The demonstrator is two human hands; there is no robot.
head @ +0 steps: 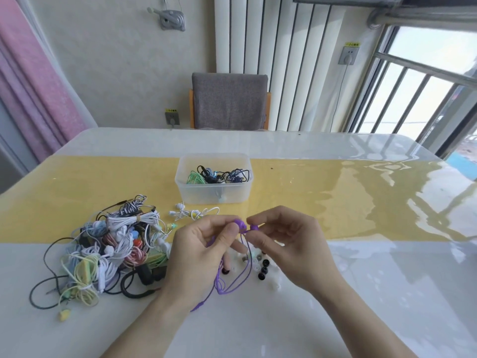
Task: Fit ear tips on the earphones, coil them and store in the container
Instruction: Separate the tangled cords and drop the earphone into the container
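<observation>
Both hands pinch purple earphones [233,275] above the tabletop [361,293]: left hand [204,244] grips one earbud [240,224], right hand [284,239] the other [254,226], cable looping below. Loose ear tips [263,270] lie underneath; the container [214,195] sits beyond.

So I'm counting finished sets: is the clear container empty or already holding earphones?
Holding some. The lidless clear container has coiled green, black and dark blue earphones lying at its bottom.

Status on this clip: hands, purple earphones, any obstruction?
Left hand pinching one purple earbud, right hand the other. Cord uncoiled, dangling. Container open beyond, unobstructed.
</observation>
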